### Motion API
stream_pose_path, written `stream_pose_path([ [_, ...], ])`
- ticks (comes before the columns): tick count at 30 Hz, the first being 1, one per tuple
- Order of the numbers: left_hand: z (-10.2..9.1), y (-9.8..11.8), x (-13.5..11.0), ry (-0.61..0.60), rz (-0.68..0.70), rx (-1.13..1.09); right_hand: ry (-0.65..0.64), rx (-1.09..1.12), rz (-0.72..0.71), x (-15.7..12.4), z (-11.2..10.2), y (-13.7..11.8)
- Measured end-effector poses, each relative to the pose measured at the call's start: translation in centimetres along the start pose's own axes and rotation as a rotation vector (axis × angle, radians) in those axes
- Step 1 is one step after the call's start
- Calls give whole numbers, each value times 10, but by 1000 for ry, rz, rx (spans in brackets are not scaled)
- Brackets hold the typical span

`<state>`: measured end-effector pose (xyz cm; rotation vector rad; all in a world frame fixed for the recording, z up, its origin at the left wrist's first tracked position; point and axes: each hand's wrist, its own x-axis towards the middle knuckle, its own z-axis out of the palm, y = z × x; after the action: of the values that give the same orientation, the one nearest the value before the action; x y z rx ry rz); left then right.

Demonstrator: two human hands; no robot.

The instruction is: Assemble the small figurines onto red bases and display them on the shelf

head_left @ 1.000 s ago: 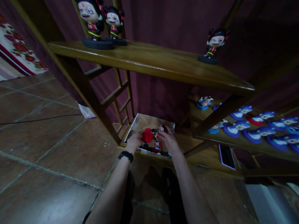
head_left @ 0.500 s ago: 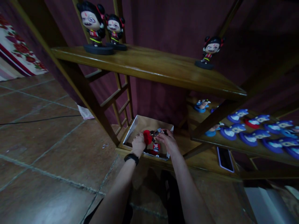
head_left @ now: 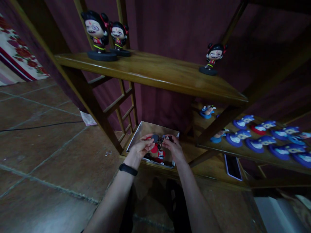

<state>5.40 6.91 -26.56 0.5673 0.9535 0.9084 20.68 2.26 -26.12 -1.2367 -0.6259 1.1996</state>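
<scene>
Both hands reach low into an open cardboard box [head_left: 139, 129] on the bottom shelf. My left hand [head_left: 141, 147], with a black band on the wrist, pinches the dark round base of a small figurine [head_left: 157, 139]. My right hand [head_left: 173, 147] grips the same figurine from the other side, fingers closed around its head end. Beneath them more figurines with red bases [head_left: 160, 154] lie in the box.
A wooden shelf [head_left: 155, 69] above carries three black-haired dolls [head_left: 97, 30] on round bases. A lower shelf at right holds several blue-based figures [head_left: 261, 142]. A phone [head_left: 232, 166] lies on the bottom board. Tiled floor with a black cable [head_left: 43, 124] spreads left.
The red-based figurine my left hand held is back in the box; both hands now hold a dark-based figurine between them. The view has shifted slightly right and down.
</scene>
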Motion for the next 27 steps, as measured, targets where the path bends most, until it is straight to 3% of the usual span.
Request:
stream_pose_path([
  [3, 13, -14, -2, -13, -78, -113, -34, 14, 11, -3, 5, 1],
  [10, 32, -21, -8, 23, -54, -229, -53, -102, -57, -2, 7, 5],
  [15, 36, -16, -12, -12, -171, -307, 22, -457, -219, 4, 4, 11],
  [18, 34, -14, -11, -22, -164, -332, 28, -597, -283, 4, 0, 11],
  [27, 37, -15, -13, -49, -158, -311, 60, -710, -348, 1, 1, 8],
])
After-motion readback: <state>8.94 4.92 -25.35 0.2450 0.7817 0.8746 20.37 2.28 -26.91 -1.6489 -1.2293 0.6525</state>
